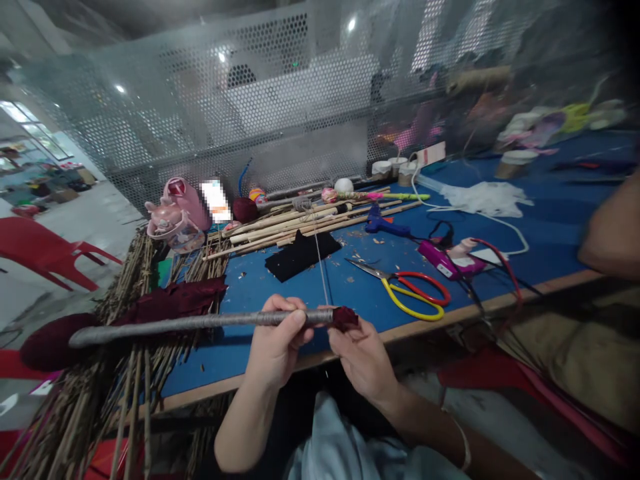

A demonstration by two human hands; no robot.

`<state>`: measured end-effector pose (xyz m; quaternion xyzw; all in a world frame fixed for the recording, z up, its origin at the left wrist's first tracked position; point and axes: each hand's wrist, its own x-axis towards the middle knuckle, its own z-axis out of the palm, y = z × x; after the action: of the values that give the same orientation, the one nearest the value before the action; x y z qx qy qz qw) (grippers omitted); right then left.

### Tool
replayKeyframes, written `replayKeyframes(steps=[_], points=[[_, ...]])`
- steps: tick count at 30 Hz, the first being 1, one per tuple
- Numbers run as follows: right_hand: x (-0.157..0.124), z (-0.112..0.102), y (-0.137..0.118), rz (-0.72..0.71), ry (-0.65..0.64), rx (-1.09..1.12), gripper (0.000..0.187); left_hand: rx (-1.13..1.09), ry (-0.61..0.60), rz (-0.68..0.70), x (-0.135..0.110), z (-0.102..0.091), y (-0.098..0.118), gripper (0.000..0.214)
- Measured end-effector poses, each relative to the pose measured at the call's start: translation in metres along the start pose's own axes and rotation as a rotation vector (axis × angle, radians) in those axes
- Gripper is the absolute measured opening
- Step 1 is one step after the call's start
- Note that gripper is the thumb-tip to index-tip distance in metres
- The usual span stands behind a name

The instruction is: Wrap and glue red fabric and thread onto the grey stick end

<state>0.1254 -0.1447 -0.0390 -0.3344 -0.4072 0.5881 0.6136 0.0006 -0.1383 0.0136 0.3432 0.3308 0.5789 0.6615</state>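
My left hand point(280, 340) is wrapped round a long stick bound in grey thread point(190, 323), which lies level and points left. My right hand point(357, 350) pinches a dark red bit of cloth point(346, 316) at the stick's right end. A thin grey thread point(320, 257) runs from that end up to a spool point(301, 203) among the bamboo sticks point(300, 220) on the blue table point(260, 307). Both hands are in front of the table's near edge.
Scissors with red and yellow handles point(407, 290), a blue glue gun point(383, 223), a pink tool point(450, 260), a black cloth point(303, 253) and dark red fabric point(175, 299) lie on the table. Bundles of twigs point(125, 373) hang at left. Another person's arm point(610, 227) rests at right.
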Motion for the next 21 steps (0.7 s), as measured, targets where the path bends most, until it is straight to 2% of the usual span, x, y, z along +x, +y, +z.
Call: replayKeyframes(steps=[4,6,7,8,9,10,12,13,14,16,18,21], points=[[0.005,0.001,-0.003,-0.042,0.091,-0.124,0.025,0.177,0.067,-0.079,0.002,0.002,-0.003,0.024],[0.007,0.001,-0.007,-0.049,0.109,-0.175,0.026,0.460,0.030,-0.156,-0.007,0.005,0.001,0.030],[0.008,0.002,-0.010,-0.054,0.111,-0.197,0.026,0.659,-0.034,-0.191,-0.013,0.007,0.005,0.038],[0.008,0.002,-0.012,-0.058,0.110,-0.216,0.026,0.878,-0.113,-0.160,-0.019,0.011,0.011,0.043],[0.007,0.003,-0.014,-0.063,0.102,-0.227,0.025,1.069,-0.185,-0.077,-0.024,0.015,0.018,0.042],[0.007,0.003,-0.017,-0.071,0.087,-0.233,0.024,1.226,-0.225,0.064,-0.027,0.020,0.026,0.039],[0.007,0.004,-0.021,-0.109,0.054,-0.236,0.022,1.457,-0.247,0.436,-0.025,0.029,0.041,0.024],[0.008,0.005,-0.023,-0.140,0.038,-0.243,0.021,1.546,-0.257,0.566,-0.021,0.032,0.047,0.021],[0.009,0.004,-0.025,-0.175,0.025,-0.259,0.020,1.612,-0.264,0.630,-0.014,0.034,0.052,0.024],[0.012,0.001,-0.031,-0.240,-0.007,-0.323,0.019,1.728,-0.337,0.599,-0.002,0.036,0.058,0.024],[0.015,-0.003,-0.035,-0.272,-0.067,-0.391,0.018,1.806,-0.430,0.467,0.006,0.036,0.061,0.029],[0.017,-0.011,-0.036,-0.222,-0.141,-0.375,0.017,1.848,-0.463,0.367,0.005,0.034,0.060,0.034]])
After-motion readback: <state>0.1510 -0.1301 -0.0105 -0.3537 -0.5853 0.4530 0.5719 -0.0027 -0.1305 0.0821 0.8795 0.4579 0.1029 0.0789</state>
